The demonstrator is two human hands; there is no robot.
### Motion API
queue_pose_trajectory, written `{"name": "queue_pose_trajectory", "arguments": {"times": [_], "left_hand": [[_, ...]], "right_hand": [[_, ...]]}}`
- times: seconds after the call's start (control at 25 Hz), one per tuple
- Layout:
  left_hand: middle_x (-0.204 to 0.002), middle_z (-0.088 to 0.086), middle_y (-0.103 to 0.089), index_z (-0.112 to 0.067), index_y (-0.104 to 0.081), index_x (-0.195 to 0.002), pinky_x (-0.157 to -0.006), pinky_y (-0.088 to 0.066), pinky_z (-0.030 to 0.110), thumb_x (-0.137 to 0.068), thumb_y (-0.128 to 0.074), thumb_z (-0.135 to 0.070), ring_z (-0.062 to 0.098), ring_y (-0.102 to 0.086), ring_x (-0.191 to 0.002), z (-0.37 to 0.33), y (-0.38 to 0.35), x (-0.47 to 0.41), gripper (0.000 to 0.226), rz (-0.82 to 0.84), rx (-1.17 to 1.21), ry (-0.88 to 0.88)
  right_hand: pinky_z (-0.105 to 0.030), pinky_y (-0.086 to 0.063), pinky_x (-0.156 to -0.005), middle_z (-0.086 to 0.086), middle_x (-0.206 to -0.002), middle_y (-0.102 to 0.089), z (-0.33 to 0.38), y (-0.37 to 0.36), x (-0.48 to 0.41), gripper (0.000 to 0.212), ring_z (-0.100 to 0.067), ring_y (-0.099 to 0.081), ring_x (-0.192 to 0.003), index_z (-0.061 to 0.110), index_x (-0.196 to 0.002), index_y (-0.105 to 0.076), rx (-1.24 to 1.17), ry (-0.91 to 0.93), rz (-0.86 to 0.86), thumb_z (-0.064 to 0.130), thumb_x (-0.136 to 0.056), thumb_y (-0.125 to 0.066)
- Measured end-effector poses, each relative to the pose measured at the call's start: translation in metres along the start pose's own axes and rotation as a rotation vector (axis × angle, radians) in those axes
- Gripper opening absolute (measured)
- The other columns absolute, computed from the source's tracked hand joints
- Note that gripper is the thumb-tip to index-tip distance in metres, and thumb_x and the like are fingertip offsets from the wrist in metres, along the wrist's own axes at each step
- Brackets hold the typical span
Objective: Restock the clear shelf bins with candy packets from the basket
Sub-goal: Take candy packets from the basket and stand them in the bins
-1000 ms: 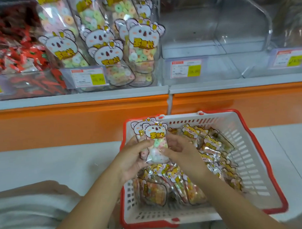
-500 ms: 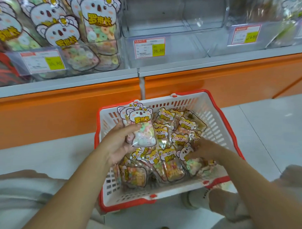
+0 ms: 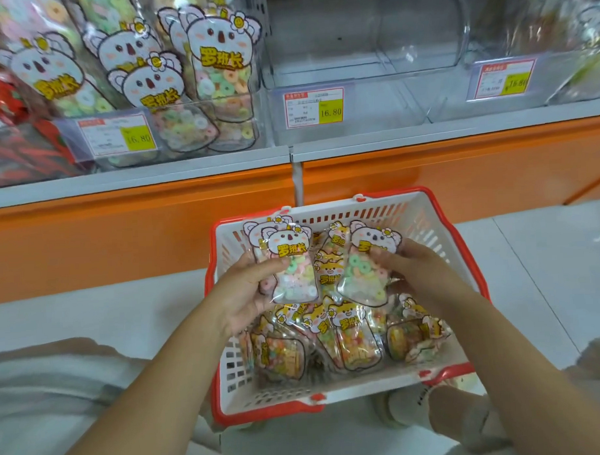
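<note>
The left hand (image 3: 239,294) held stacked koala packets (image 3: 288,265) in curled fingers above the basket (image 3: 462,242); the right hand (image 3: 419,274) gripped another packet (image 3: 364,269). Risk: slick film could let the rear packet slip during transfer to the koala bin (image 3: 256,133).

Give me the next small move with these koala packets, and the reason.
Probably raise both hands to the koala bin and drop the packets in. The left hand grips a koala stack, seemingly two packets, and the right hand pinches a single koala packet, both above the basket. That bin already holds matching shelf packets, so they likely belong there.
</note>
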State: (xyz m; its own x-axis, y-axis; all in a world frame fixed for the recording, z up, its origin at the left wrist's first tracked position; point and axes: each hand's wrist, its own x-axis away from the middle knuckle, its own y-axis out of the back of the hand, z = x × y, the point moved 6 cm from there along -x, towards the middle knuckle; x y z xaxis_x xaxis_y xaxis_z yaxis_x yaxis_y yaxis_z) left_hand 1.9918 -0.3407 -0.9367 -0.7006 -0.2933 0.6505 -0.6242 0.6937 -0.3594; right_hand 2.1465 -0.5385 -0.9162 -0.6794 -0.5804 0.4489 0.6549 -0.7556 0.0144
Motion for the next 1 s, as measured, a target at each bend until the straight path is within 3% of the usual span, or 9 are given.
{"name": "queue_pose_trajectory", "arguments": {"times": [0.2, 0.28, 0.4, 0.52, 0.6, 0.72, 0.8, 0.88, 1.0], "left_hand": [[-0.092, 0.005, -0.058, -0.019, -0.059, -0.115, -0.104, -0.039, 0.048, -0.054, -0.092, -0.018, 0.012, -0.047, -0.067, 0.003, -0.006, 0.004, 0.07, 0.085, 0.005, 0.008], [-0.099, 0.007, -0.058, -0.02, -0.06, -0.113, -0.098, -0.04, 0.045, -0.057, -0.092, -0.015, 0.012, -0.046, -0.067, 0.003, -0.012, 0.008, 0.066, 0.12, 0.028, 0.006], [-0.075, -0.004, -0.059, -0.019, -0.055, -0.111, -0.078, -0.05, 0.039, -0.069, -0.078, -0.011, 0.004, -0.04, -0.051, 0.001, -0.013, 0.013, 0.049, 0.088, 0.038, -0.006], [-0.076, -0.002, -0.064, -0.016, -0.055, -0.113, -0.096, -0.044, 0.053, -0.062, -0.084, -0.017, 0.017, -0.045, -0.07, 0.002, -0.008, 0.014, 0.059, 0.084, 0.048, -0.031], [-0.084, 0.004, -0.062, -0.019, -0.059, -0.114, -0.102, -0.036, 0.057, -0.05, -0.093, -0.023, 0.02, -0.045, -0.076, 0.0, -0.006, 0.015, 0.072, 0.081, 0.051, -0.049], [-0.079, -0.003, -0.062, -0.019, -0.056, -0.12, -0.081, -0.048, 0.035, -0.062, -0.088, -0.019, 0.012, -0.047, -0.065, -0.006, -0.01, 0.021, 0.066, 0.057, 0.021, -0.081], [-0.063, -0.013, -0.058, -0.019, -0.052, -0.126, -0.06, -0.039, 0.022, -0.077, -0.078, -0.016, 0.005, -0.038, -0.053, -0.014, -0.012, 0.026, 0.055, 0.024, -0.045, -0.116], [-0.058, -0.016, -0.057, -0.017, -0.045, -0.138, -0.056, -0.038, 0.02, -0.082, -0.076, -0.02, 0.004, -0.039, -0.052, -0.025, -0.012, 0.032, 0.064, -0.017, -0.1, -0.152], [-0.071, -0.016, -0.067, -0.022, -0.046, -0.139, -0.064, -0.049, 0.02, -0.069, -0.085, -0.033, -0.001, -0.058, -0.064, -0.052, -0.01, 0.05, 0.081, -0.04, -0.142, -0.234]], "right_hand": [[-0.019, -0.041, -0.045, 0.009, -0.056, -0.061, 0.014, -0.034, 0.006, 0.033, -0.007, -0.06, -0.053, 0.02, -0.061, -0.048, -0.106, 0.051, 0.049, 0.014, -0.088, -0.067], [-0.023, -0.042, -0.048, -0.002, -0.066, -0.062, 0.017, -0.041, 0.007, 0.029, -0.018, -0.061, -0.063, 0.016, -0.064, -0.05, -0.086, 0.066, 0.048, 0.022, -0.082, -0.072], [-0.037, -0.044, -0.062, -0.031, -0.084, -0.053, 0.026, -0.052, 0.011, 0.045, -0.039, -0.058, -0.075, 0.0, -0.082, -0.052, -0.084, 0.109, 0.04, 0.037, -0.073, -0.076], [-0.029, -0.044, -0.062, -0.024, -0.075, -0.048, 0.033, -0.054, 0.015, 0.024, -0.025, -0.056, -0.07, 0.022, -0.064, -0.06, -0.069, 0.142, -0.004, 0.031, -0.083, -0.071], [-0.04, -0.055, -0.074, -0.033, -0.091, -0.054, 0.039, -0.062, 0.019, 0.016, -0.037, -0.062, -0.083, 0.024, -0.076, -0.067, -0.056, 0.161, 0.01, 0.037, -0.085, -0.071], [-0.067, -0.041, -0.097, -0.034, -0.108, -0.052, 0.035, -0.072, 0.019, 0.08, -0.051, -0.051, -0.113, -0.001, -0.12, -0.048, -0.114, 0.09, 0.098, 0.053, -0.07, -0.079], [-0.057, -0.043, -0.103, -0.014, -0.114, -0.066, 0.039, -0.084, 0.018, 0.059, -0.031, -0.061, -0.113, 0.013, -0.121, -0.057, -0.116, 0.03, 0.174, 0.043, -0.075, -0.078], [-0.046, -0.044, -0.105, 0.004, -0.112, -0.072, 0.043, -0.095, 0.017, 0.04, -0.015, -0.066, -0.109, 0.019, -0.113, -0.062, -0.144, 0.01, 0.229, 0.035, -0.079, -0.076], [-0.051, -0.042, -0.106, -0.007, -0.112, -0.071, 0.059, -0.107, 0.016, 0.075, -0.026, -0.064, -0.111, 0.0, -0.114, -0.059, -0.114, 0.046, 0.191, 0.05, -0.064, -0.085]]}}
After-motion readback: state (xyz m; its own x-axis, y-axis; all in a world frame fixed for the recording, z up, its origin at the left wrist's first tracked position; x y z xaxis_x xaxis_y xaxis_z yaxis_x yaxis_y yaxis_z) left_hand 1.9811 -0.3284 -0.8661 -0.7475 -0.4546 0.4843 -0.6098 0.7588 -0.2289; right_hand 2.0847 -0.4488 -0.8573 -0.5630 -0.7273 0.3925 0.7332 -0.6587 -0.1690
